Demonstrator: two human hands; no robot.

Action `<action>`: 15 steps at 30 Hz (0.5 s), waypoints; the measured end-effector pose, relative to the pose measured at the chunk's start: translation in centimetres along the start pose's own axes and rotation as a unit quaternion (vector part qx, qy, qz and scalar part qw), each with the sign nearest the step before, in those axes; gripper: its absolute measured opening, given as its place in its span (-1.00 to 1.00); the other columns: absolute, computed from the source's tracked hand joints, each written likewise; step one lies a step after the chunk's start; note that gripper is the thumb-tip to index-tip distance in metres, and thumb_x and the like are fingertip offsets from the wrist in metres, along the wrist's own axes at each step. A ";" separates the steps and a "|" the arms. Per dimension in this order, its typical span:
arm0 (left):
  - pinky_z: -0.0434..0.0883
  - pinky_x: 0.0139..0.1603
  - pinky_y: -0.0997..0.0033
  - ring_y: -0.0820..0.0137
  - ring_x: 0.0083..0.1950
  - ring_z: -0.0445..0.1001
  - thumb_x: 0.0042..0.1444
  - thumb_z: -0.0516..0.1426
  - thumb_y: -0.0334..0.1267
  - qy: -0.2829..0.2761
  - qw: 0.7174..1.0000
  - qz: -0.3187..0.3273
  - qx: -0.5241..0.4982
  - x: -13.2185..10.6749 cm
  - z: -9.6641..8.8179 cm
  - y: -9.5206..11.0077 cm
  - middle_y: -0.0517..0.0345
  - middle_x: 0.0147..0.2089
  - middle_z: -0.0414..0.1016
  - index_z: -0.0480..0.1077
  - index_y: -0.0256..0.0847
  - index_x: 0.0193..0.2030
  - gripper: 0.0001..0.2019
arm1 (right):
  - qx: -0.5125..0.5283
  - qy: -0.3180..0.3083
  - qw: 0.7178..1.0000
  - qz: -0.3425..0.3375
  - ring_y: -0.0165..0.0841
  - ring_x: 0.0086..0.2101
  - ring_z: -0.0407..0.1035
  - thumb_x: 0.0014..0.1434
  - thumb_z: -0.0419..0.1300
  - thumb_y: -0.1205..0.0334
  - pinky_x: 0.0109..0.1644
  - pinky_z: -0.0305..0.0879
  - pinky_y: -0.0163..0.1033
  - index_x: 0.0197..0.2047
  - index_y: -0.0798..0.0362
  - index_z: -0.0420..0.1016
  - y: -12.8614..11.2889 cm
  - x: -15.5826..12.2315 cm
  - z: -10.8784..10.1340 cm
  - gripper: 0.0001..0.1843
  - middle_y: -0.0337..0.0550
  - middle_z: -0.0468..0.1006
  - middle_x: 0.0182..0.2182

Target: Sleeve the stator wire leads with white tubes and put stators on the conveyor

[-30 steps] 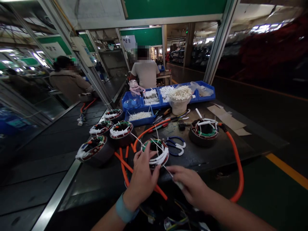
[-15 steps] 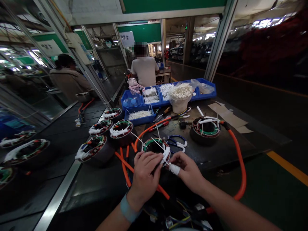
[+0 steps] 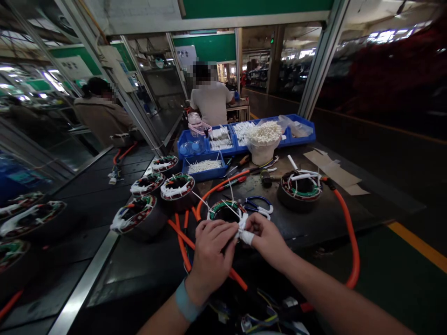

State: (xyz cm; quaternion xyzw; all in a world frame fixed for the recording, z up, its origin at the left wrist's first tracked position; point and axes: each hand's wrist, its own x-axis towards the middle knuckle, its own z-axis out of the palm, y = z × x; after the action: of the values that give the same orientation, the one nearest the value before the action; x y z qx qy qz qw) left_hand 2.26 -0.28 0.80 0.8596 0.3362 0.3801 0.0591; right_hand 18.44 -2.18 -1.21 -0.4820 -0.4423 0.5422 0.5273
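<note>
Right grip (image 3: 269, 238) and left grip (image 3: 212, 246), curled, touch white sleeving (image 3: 242, 222) on the stator (image 3: 220, 206) — cannot tell whether clenched.

At least ten motor rings, two hands and two clear co-workers

Rings: one (image 3: 219, 206) at the hands, one (image 3: 300, 202) to the right, four (image 3: 179, 190) in the left cluster, three (image 3: 33, 219) at the far left, and at least one (image 3: 120, 140) on the far belt; one left hand (image 3: 211, 249), one right hand (image 3: 270, 239), one wristband (image 3: 186, 300); one pair of scissors (image 3: 266, 211), one red pen (image 3: 233, 182), one white tub (image 3: 263, 156), one small blue tray (image 3: 209, 175), at least four blue bins (image 3: 223, 151), two bottles (image 3: 197, 147); two co-workers (image 3: 211, 102), anyone further back too blurred to count; several orange cables (image 3: 353, 237), white sticks (image 3: 204, 166) too many to count
</note>
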 end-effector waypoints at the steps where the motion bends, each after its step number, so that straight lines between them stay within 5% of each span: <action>1: 0.19 0.04 0.13 0.29 -0.08 0.41 0.11 0.11 -0.42 -0.001 1.000 0.000 -0.002 0.0 -0.1 0.0 0.17 -0.12 0.56 0.43 -0.11 -0.05 -0.73 | 0.005 0.002 1.000 0.012 -0.46 -0.53 0.23 -0.16 0.32 0.25 -0.46 0.25 -0.33 -0.45 0.05 0.24 0.0 0.2 0.1 -0.71 -0.36 0.31 -0.56; 8: 0.18 0.04 0.13 0.29 -0.07 0.41 0.09 0.12 -0.43 0.001 1.000 -0.018 -0.019 0.0 -0.2 0.2 0.19 -0.13 0.56 0.45 -0.07 -0.07 -0.72 | 0.070 -0.046 0.996 -0.033 -0.38 -0.29 0.35 -0.08 0.36 0.20 -0.11 0.30 -0.23 -0.31 0.03 0.30 1.2 -1.6 -0.9 -0.67 -0.25 0.41 -0.36; 15: 0.19 0.03 0.12 0.28 -0.09 0.40 0.08 0.11 -0.43 0.001 0.999 -0.026 -0.032 0.1 -0.2 0.3 0.17 -0.14 0.56 0.45 -0.08 -0.07 -0.72 | -0.012 -0.009 1.000 -0.002 -0.43 -0.46 0.25 -0.14 0.38 0.10 -0.37 0.21 -0.31 -0.39 0.06 0.30 0.8 0.1 -0.1 -0.63 -0.30 0.34 -0.51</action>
State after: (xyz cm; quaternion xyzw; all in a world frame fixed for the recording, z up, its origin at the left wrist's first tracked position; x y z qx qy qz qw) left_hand 2.29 -0.52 1.11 0.8480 0.3462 0.3897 0.0960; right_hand 18.40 -2.17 -1.96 -0.4827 -0.4548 0.5398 0.5184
